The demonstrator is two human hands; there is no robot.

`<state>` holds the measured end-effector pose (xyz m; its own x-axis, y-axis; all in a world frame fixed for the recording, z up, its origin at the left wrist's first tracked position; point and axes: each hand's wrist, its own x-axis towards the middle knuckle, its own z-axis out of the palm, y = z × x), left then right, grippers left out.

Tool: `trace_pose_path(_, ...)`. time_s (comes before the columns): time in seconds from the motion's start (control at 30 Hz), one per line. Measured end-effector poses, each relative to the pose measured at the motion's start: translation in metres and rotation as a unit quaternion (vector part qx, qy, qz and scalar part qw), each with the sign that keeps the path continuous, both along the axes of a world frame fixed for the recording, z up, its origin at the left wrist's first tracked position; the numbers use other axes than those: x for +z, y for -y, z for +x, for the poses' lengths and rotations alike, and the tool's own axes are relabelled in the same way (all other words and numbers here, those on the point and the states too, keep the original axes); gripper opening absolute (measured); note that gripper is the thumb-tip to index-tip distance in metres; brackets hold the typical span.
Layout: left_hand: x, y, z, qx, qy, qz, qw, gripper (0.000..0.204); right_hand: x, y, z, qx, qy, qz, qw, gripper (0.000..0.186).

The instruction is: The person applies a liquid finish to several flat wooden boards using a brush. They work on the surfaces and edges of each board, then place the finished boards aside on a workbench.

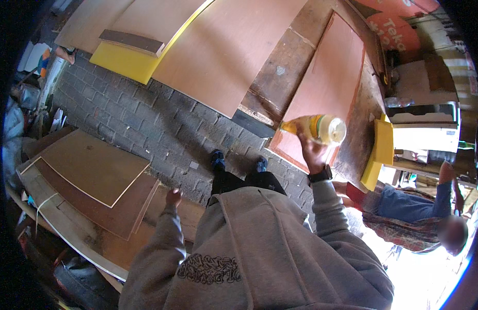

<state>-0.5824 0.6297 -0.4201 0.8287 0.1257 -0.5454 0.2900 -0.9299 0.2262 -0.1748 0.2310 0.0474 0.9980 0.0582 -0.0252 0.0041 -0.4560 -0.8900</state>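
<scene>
My right hand (312, 154) is wrapped round a bottle (328, 129) with a yellow label and a pale, see-through base. The bottle lies tilted on its side in the air, its narrow yellowish end toward the left and its base toward the right. Below it is a long reddish board (327, 72) on the worktable; whether anything is flowing out I cannot tell. My left hand (173, 199) hangs low at my left side, fingers curled, with nothing visible in it. It is nearest to the stacked brown boards (94, 163).
Large brown panels (208, 57) and a yellow sheet (123, 64) with a wood strip (131, 42) stand ahead. Yellow foam-like pieces (377, 152) edge the table at right. Another person (409, 206) is close on my right. Paving (125, 116) lies between the tables.
</scene>
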Motion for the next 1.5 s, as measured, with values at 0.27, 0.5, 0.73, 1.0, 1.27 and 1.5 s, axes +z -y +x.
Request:
trace_pose_path(0.27,0.070,0.032,-0.072,0.632,-0.162,-0.336,0.679,0.048,0.001,-0.003,0.042,0.020,0.083,0.094,0.992,0.028)
trace_pose_path(0.5,0.126,0.091,0.060,0.577,-0.011,-0.507,0.640,0.051,0.015,-0.018,0.022,0.017,0.202,-0.019,0.979,0.026)
trace_pose_path(0.73,0.157,0.060,0.092,0.478,0.002,-0.494,0.726,0.049,0.009,-0.007,0.083,-0.053,0.205,-0.088,0.973,0.032)
trace_pose_path(1.0,0.100,-0.042,-0.020,0.475,-0.097,-0.325,0.812,0.029,0.001,-0.001,0.102,-0.100,0.176,-0.071,0.977,0.033)
trace_pose_path(1.27,0.119,-0.116,0.067,0.491,-0.123,-0.500,0.703,0.056,0.029,-0.034,0.111,-0.187,0.210,-0.032,0.959,0.022)
trace_pose_path(1.5,0.218,-0.131,0.236,0.444,-0.153,-0.410,0.782,0.061,0.027,-0.014,0.182,-0.219,0.181,-0.142,0.948,0.036)
